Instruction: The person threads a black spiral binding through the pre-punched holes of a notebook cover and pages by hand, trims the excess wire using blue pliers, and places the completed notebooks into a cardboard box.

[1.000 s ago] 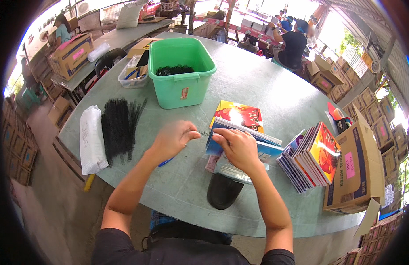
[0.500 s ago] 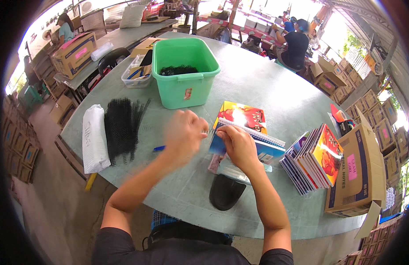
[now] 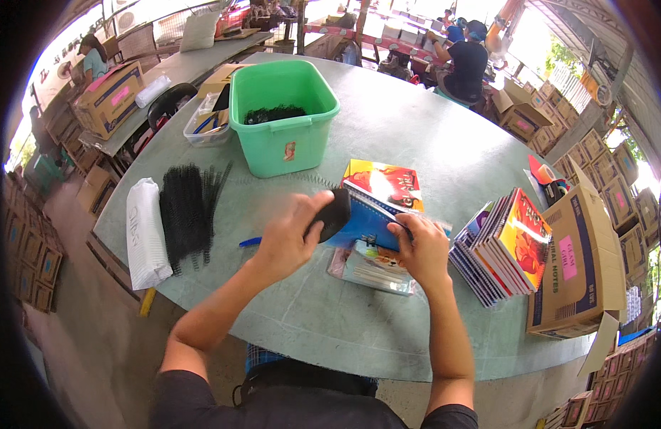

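My left hand [image 3: 291,232], slightly blurred, is closed round a flat black piece with a rounded end [image 3: 335,217]; I cannot make out its exact kind. It is held against the left end of a blue notebook [image 3: 370,225]. My right hand [image 3: 425,247] grips that notebook near its right end, thumb on top. A row of holes runs along the notebook's upper edge, and a thin spiral coil [image 3: 302,181] trails leftward from near it. Behind lies a red and yellow notebook [image 3: 391,182]. Under my right hand, a clear-wrapped pack [image 3: 377,268] rests on the table.
Left stand a dark coil bundle [image 3: 187,214], a white wrapped roll [image 3: 146,236] and a blue pen [image 3: 250,242]. Beyond is a green bin [image 3: 291,146] holding black coils, beside a plastic tray [image 3: 205,132]. Stacked notebooks [image 3: 502,247] and an open carton [image 3: 577,264] stand right. People work farther off.
My left hand has taken the black piece up from the table to the notebook's left end. My right hand has shifted right along the notebook and grips it.
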The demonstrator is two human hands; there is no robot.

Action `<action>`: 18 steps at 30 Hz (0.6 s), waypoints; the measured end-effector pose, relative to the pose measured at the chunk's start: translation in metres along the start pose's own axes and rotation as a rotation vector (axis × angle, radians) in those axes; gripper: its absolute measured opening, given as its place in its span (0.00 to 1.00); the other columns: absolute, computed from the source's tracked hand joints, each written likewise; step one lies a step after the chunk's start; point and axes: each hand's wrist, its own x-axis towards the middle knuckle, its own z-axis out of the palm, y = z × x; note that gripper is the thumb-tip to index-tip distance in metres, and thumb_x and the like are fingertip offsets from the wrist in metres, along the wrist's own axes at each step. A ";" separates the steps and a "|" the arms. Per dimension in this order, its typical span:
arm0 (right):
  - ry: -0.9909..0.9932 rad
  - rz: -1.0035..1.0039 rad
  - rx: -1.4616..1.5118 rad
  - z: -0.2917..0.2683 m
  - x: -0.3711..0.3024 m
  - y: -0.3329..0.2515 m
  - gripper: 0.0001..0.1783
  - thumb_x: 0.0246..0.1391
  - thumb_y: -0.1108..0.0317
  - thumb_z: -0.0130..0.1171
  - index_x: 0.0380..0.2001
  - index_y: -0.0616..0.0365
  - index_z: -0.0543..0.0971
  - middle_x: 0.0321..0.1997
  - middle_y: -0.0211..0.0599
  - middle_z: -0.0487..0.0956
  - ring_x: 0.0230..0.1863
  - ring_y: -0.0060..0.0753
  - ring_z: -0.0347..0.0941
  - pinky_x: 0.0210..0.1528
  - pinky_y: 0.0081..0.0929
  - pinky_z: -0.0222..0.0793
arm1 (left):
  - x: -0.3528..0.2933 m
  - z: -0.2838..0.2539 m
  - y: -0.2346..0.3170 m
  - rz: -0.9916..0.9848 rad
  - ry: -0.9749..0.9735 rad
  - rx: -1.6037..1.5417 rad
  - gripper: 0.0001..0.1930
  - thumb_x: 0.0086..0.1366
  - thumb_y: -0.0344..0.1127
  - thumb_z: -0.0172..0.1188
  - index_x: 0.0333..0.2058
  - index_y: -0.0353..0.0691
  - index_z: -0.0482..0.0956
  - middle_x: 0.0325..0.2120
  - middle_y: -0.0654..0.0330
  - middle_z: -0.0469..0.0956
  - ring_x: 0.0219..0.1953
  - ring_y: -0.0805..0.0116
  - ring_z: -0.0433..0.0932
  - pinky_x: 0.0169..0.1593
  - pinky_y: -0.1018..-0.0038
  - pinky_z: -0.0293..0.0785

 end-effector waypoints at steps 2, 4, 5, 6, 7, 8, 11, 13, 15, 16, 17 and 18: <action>0.042 -0.018 0.081 0.002 0.002 0.001 0.08 0.50 0.61 0.59 0.27 0.53 0.79 0.27 0.35 0.80 0.30 0.37 0.76 0.35 0.33 0.66 | 0.006 -0.008 0.001 0.112 -0.081 -0.005 0.22 0.52 0.23 0.58 0.49 0.41 0.73 0.33 0.54 0.74 0.33 0.57 0.74 0.37 0.66 0.71; 0.025 0.013 0.110 0.002 -0.002 0.001 0.07 0.50 0.61 0.59 0.29 0.51 0.80 0.25 0.32 0.80 0.27 0.33 0.75 0.31 0.30 0.64 | 0.011 -0.023 0.005 -0.009 0.063 -0.050 0.22 0.52 0.24 0.59 0.49 0.43 0.75 0.31 0.55 0.74 0.33 0.58 0.74 0.37 0.67 0.70; 0.037 -0.008 0.113 0.003 -0.004 -0.001 0.07 0.50 0.61 0.59 0.29 0.51 0.80 0.24 0.31 0.80 0.27 0.32 0.75 0.31 0.30 0.63 | 0.013 -0.030 0.007 -0.068 0.144 -0.063 0.22 0.52 0.24 0.59 0.49 0.44 0.76 0.30 0.55 0.73 0.32 0.59 0.74 0.37 0.67 0.70; 0.048 -0.037 0.119 0.005 -0.003 -0.004 0.07 0.50 0.62 0.59 0.29 0.51 0.80 0.24 0.31 0.79 0.26 0.32 0.74 0.30 0.30 0.63 | 0.006 -0.026 0.013 -0.207 -0.097 0.010 0.19 0.52 0.24 0.61 0.45 0.42 0.79 0.33 0.57 0.75 0.34 0.65 0.75 0.42 0.73 0.71; 0.059 -0.066 0.125 0.007 -0.002 -0.007 0.07 0.50 0.62 0.59 0.29 0.50 0.80 0.24 0.30 0.79 0.26 0.31 0.74 0.30 0.29 0.62 | -0.014 -0.011 -0.005 -0.181 -0.354 -0.070 0.19 0.52 0.25 0.62 0.45 0.44 0.79 0.32 0.57 0.75 0.33 0.66 0.74 0.40 0.74 0.71; 0.062 -0.067 0.130 0.007 -0.002 -0.005 0.06 0.50 0.62 0.60 0.29 0.50 0.80 0.24 0.29 0.79 0.26 0.31 0.74 0.29 0.29 0.62 | -0.017 -0.005 -0.006 -0.167 -0.367 -0.126 0.20 0.52 0.25 0.62 0.46 0.45 0.79 0.30 0.57 0.74 0.33 0.65 0.74 0.40 0.73 0.70; 0.083 -0.062 0.136 0.007 -0.006 0.001 0.05 0.49 0.63 0.60 0.28 0.50 0.80 0.22 0.28 0.78 0.25 0.30 0.73 0.28 0.28 0.61 | 0.000 -0.014 0.000 -0.211 -0.017 -0.215 0.21 0.52 0.26 0.62 0.47 0.46 0.79 0.28 0.55 0.73 0.33 0.62 0.74 0.40 0.72 0.70; 0.098 -0.071 0.131 0.005 -0.007 -0.003 0.05 0.49 0.63 0.61 0.28 0.49 0.80 0.22 0.27 0.78 0.24 0.30 0.72 0.28 0.28 0.60 | 0.002 -0.015 0.004 -0.261 -0.082 -0.183 0.20 0.53 0.27 0.61 0.47 0.45 0.78 0.29 0.55 0.74 0.34 0.62 0.74 0.42 0.72 0.70; 0.130 -0.088 0.129 0.009 -0.007 0.000 0.04 0.48 0.64 0.61 0.28 0.49 0.80 0.21 0.26 0.77 0.23 0.30 0.71 0.27 0.28 0.59 | -0.006 0.000 -0.002 -0.262 -0.556 -0.094 0.18 0.55 0.27 0.60 0.47 0.43 0.78 0.31 0.55 0.75 0.37 0.64 0.75 0.44 0.72 0.70; 0.146 -0.096 0.128 0.010 -0.006 0.001 0.04 0.48 0.64 0.61 0.28 0.49 0.80 0.20 0.26 0.76 0.23 0.30 0.71 0.27 0.29 0.58 | -0.012 0.003 0.000 -0.234 -0.589 -0.100 0.17 0.56 0.27 0.59 0.46 0.43 0.78 0.31 0.55 0.75 0.37 0.66 0.75 0.44 0.73 0.70; 0.136 -0.098 0.117 0.009 -0.003 0.003 0.04 0.48 0.65 0.61 0.29 0.50 0.81 0.21 0.27 0.77 0.23 0.30 0.71 0.28 0.28 0.58 | -0.002 -0.001 0.003 -0.257 -0.401 -0.132 0.16 0.56 0.28 0.59 0.46 0.44 0.79 0.31 0.55 0.75 0.36 0.65 0.75 0.44 0.72 0.70; 0.114 -0.086 0.113 0.006 -0.006 0.002 0.05 0.48 0.65 0.61 0.29 0.50 0.81 0.22 0.28 0.77 0.23 0.30 0.71 0.28 0.27 0.58 | 0.009 -0.011 0.013 -0.292 -0.229 -0.165 0.16 0.56 0.28 0.60 0.45 0.45 0.79 0.30 0.55 0.75 0.35 0.65 0.75 0.43 0.72 0.70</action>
